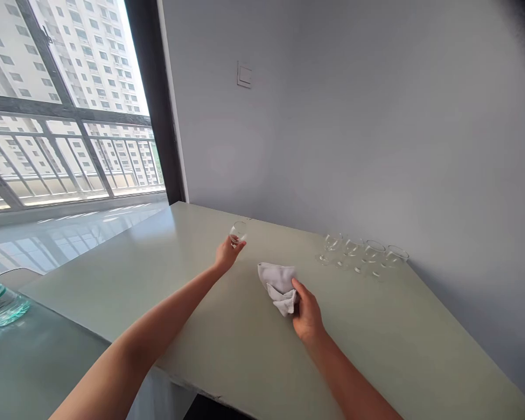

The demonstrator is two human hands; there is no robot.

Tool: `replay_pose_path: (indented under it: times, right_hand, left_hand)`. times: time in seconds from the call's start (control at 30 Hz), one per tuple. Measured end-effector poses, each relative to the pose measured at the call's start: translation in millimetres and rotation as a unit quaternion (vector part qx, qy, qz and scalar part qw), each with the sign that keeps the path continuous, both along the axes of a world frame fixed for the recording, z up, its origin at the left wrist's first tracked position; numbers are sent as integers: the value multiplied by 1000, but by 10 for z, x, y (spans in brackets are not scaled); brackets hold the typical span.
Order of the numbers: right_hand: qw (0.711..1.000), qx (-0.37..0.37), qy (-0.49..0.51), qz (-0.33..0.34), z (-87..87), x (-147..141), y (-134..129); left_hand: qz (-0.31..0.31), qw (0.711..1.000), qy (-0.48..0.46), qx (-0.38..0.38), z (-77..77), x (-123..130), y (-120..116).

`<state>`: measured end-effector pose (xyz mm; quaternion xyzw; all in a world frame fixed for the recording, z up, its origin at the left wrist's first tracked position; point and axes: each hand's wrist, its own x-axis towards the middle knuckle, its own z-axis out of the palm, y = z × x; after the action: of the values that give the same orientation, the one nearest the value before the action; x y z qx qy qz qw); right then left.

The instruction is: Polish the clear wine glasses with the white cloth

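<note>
My left hand (pixel 228 254) reaches far over the table and is closed around the lower part of a clear stemmed glass (pixel 238 231), bowl upward. Its stem and foot are hidden by my fingers, so I cannot tell whether it touches the tabletop. Nearer to me, my right hand (pixel 307 312) grips a folded white cloth (pixel 280 283) by its right side, thumb on top. The cloth hangs loosely to the left of the fingers, apart from the glass.
Several clear stemmed glasses (pixel 352 248) stand in a row at the table's right rear, near the wall. The pale table (pixel 201 361) meets grey walls behind. A greenish clear bottle (pixel 2 303) lies at the far left. Beyond is a large window (pixel 70 111).
</note>
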<state>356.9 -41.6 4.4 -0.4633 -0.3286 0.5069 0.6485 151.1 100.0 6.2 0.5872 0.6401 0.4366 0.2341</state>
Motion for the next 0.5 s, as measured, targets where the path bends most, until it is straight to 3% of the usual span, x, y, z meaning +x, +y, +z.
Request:
replay_pose_path:
  times: [0.1,0.17,0.3,0.4,0.5]
  right_hand:
    - [995,-35,85,-46,140,119,38]
    - [993,-6,76,-85,249,152,3]
    - [982,110,-88,-123,447,94,-176]
    - [943,196,-242,-120,527,13,-288]
    - [921,213,-299,-127,542,33,-275]
  left_hand:
    - [-40,991,123,28,50,217,-310]
    - [-60,982,174,46,82,339,-482]
    - [-98,968,213,92,127,536,-721]
    - [-109,961,219,125,140,636,-815]
    - [-109,955,221,165,135,654,-828]
